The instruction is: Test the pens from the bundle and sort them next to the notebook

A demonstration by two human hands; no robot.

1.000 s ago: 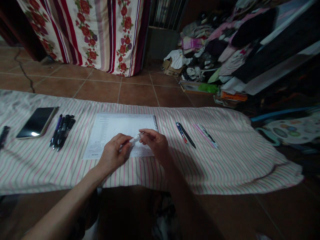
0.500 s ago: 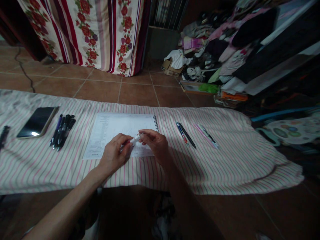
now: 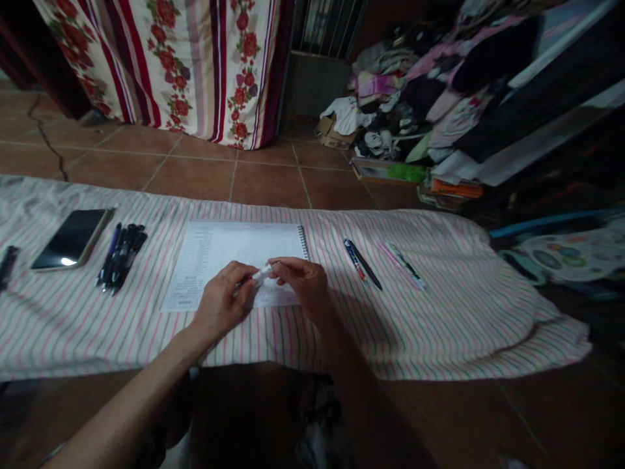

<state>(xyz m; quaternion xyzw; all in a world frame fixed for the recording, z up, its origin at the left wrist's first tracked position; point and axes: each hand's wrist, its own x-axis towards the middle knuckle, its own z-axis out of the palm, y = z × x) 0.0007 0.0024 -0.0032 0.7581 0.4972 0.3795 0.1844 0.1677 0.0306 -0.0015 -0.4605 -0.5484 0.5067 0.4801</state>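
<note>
Between my two hands is a small white pen-shaped tube (image 3: 262, 272), held slanted above the paper; its exact kind is too blurred to tell. The fingers of my left hand (image 3: 226, 293) are closed round its lower left end. My right hand (image 3: 303, 283) pinches the upper right end with thumb and fingertips, which partly hide it. Below both hands lies a spiral notebook (image 3: 244, 241) with faint printing on its page and a wire binding on the right.
On the striped cloth (image 3: 454, 326) lie a phone (image 3: 72, 240) and a bunch of dark pens (image 3: 121, 259) to the left. To the right are a black pen (image 3: 366, 264) beside a patterned one, and several pastel pens (image 3: 403, 266). Clothes (image 3: 430, 91) are heaped on the floor beyond.
The fingers of my right hand have shifted slightly on the white tube, its forefinger now lying lower and flatter. My left hand keeps its grip, and the other things stay put.
</note>
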